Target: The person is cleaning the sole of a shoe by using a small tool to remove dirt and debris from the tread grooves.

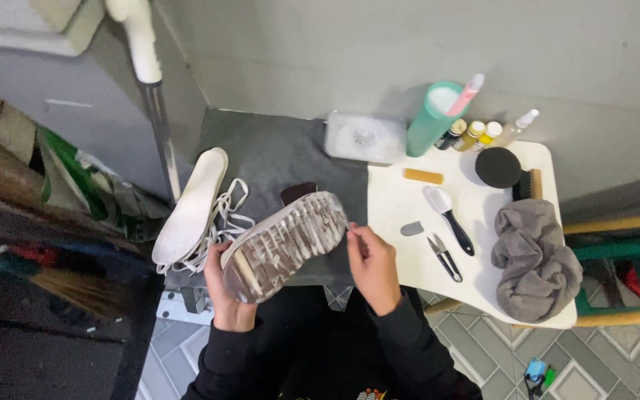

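At the centre of the frame the left hand clasped the heel end of a shoe, its dirty sole turned up. The right hand was pinched at the toe edge; whether it held anything could not be told. An insole and laces lay left. Right, the white table had bare room near its left edge, beside scissors and a brush.

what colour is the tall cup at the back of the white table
Teal green cup, with a pink-handled brush standing in it; seen in the head view.
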